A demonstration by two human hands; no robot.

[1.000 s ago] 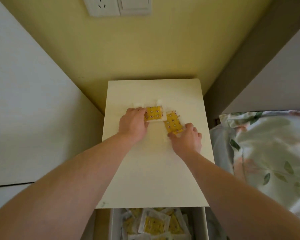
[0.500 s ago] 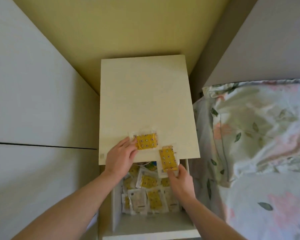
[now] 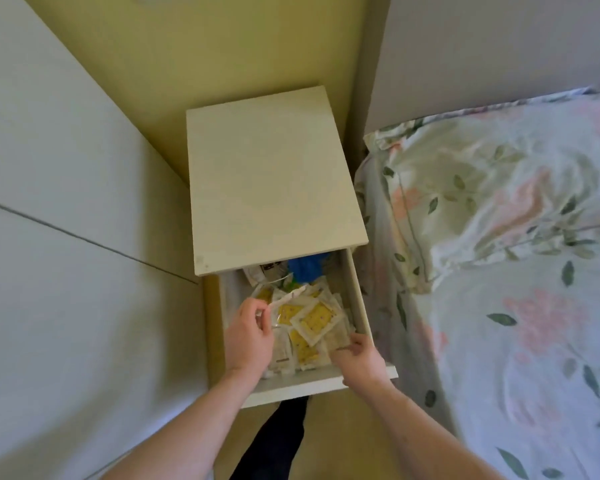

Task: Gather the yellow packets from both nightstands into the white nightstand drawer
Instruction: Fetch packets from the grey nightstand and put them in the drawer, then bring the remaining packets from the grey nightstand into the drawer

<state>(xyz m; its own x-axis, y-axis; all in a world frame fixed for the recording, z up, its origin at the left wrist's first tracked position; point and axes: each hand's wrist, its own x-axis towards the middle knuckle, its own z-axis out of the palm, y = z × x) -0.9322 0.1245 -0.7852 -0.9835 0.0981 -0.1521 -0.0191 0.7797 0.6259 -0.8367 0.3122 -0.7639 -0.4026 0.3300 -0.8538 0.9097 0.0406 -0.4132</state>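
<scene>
- Left hand (image 3: 248, 337): I see it pinching a white-edged packet (image 3: 288, 296) above the pile.
- Right hand (image 3: 359, 358): fingers relaxed, resting on yellow packets (image 3: 314, 318).
- Packets: heaped inside open white drawer (image 3: 359, 292).
- Nightstand top (image 3: 274, 181); floral bedding (image 3: 499, 237) beside it.

Yellow packets (image 3: 314, 318) heaped in open white nightstand drawer (image 3: 359, 289).

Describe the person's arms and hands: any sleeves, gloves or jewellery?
Both forearms are bare as far as the frame shows, with no sleeves. The left hand and right hand wear no gloves, and no rings, watch or bracelets show. Nails look short and unpainted.
</scene>
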